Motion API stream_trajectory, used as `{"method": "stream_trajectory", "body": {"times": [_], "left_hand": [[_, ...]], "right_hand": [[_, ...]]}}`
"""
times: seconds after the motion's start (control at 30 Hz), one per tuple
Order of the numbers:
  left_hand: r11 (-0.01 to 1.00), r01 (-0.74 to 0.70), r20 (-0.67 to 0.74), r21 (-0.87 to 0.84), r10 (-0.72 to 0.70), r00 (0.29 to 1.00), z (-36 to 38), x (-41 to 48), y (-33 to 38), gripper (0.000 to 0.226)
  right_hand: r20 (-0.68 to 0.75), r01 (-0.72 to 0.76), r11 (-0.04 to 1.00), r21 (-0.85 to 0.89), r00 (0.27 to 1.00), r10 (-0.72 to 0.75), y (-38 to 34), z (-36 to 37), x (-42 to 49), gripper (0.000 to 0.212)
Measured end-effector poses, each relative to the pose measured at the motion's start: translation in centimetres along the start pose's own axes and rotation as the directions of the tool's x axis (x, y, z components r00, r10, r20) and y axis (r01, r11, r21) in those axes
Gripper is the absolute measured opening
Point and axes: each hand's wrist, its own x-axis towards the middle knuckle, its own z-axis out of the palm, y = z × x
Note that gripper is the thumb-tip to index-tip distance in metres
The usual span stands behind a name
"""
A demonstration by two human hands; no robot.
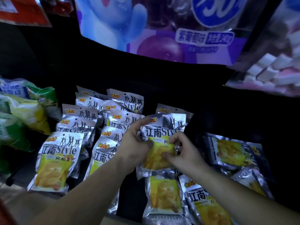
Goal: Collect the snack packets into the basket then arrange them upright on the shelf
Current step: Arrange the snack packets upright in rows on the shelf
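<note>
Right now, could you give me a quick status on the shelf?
Both hands, left hand and right hand, on one silver packet. Two rows upright at left. Packets lying flat at right.

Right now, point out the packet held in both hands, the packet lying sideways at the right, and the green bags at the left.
held packet (159,132), head view, on its silver upper front with the printed name.
sideways packet (230,150), head view, on its yellow window.
green bags (19,111), head view, on the pale yellow-green front of one.
</note>
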Motion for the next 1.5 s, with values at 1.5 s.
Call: {"method": "stream_trajectory", "body": {"times": [1.5], "left_hand": [[0.966, 0.162, 0.097, 0.200, -0.184, 0.978, -4.5, -6.0, -4.4, 0.051]], "right_hand": [[-0.174, -0.197, 0.920, -0.340, 0.974, 0.144, 2.4, 1.3, 4.6, 0.025]]}}
